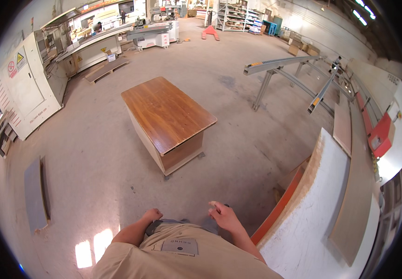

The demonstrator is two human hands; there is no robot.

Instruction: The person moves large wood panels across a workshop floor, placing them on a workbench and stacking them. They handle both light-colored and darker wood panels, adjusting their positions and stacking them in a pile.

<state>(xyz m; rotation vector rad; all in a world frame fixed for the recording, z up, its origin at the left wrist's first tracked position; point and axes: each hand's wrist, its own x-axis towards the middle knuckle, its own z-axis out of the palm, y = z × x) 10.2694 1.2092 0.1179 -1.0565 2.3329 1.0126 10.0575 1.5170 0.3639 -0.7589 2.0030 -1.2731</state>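
Observation:
My left hand (152,215) hangs by my left side near the waist, its fingers curled in, and no object shows in it. On the other side of my body, my right hand (223,216) is held out with fingers loosely bent and apart, holding nothing. Ahead of both hands, and touched by neither, a wooden cabinet (168,114) with a glossy brown top and rounded corners stands on the concrete floor. The white worn-edged panel (310,204) to my right is the surface nearest my right hand.
Long brown boards (355,186) lie over the white panel. A metal roller frame (280,66) stands ahead right. Large white machines (31,86) line the left, with a grey board (36,195) on the floor nearer me. A red pallet jack (210,32) is far back.

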